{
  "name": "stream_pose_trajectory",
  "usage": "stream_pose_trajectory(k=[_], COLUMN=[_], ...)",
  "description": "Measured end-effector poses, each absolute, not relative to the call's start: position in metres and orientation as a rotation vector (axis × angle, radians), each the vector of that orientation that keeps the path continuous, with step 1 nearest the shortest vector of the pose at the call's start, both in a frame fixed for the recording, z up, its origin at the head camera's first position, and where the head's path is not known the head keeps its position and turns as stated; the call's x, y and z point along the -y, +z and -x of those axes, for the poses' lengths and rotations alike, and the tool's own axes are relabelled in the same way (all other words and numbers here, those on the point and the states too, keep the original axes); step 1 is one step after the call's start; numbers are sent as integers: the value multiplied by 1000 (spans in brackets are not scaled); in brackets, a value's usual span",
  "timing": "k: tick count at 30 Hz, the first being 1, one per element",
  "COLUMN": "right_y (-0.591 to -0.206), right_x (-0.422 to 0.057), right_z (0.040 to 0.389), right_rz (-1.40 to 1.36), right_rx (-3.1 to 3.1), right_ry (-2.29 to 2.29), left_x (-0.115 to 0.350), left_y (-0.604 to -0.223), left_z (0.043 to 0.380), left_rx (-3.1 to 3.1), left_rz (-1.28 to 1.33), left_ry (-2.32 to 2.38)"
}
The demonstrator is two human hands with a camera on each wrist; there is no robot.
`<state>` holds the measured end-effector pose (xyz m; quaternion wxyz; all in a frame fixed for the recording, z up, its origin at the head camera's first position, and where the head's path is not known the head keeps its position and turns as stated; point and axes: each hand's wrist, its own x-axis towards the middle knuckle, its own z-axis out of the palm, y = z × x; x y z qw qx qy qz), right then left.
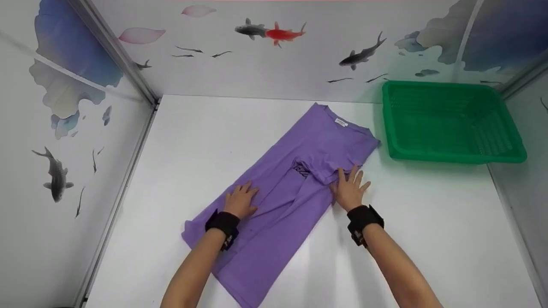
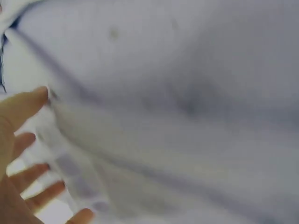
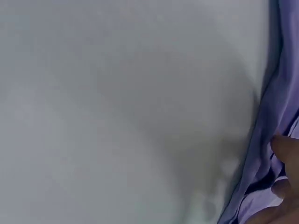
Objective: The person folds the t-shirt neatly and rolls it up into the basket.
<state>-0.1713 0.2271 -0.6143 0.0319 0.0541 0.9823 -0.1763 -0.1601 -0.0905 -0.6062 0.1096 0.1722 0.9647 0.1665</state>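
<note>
A purple T-shirt (image 1: 295, 184) lies slantwise on the white table, its collar with a white label toward the far side and its hem toward the near side. Part of it is folded over, and the dark lettering on the chest shows only partly. My left hand (image 1: 241, 201) rests on the middle of the shirt, fingers spread; the left wrist view shows the same fingers over washed-out fabric. At the sleeve on the right edge, my right hand (image 1: 349, 191) touches the cloth with its fingers apart. In the right wrist view, the thumb (image 3: 286, 151) lies against the bunched purple fabric.
A green plastic basket (image 1: 454, 154) stands at the back right, close to the shirt's shoulder. Panels printed with fish and leaves (image 1: 282, 34) wall the white table (image 1: 192, 141) at the back and sides. Both wrists wear black bands (image 1: 364, 222).
</note>
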Motion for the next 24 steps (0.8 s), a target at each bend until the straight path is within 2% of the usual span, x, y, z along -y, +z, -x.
stream_pose_trajectory(k=[5, 10, 17, 24], right_y=[-618, -628, -629, -617], right_x=[-189, -177, -197, -228], right_z=[143, 129, 141, 161], right_rz=[-83, -36, 25, 49], right_rx=[-2914, -2860, -2777, -2775], right_ry=[-788, -729, -611, -481], left_x=[114, 123, 108, 65], left_y=[-601, -608, -618, -618], left_z=[166, 159, 145, 125], left_rx=[-2759, -2653, -2720, -2845], left_rz=[-657, -726, -650, -501], left_ry=[449, 486, 486, 431])
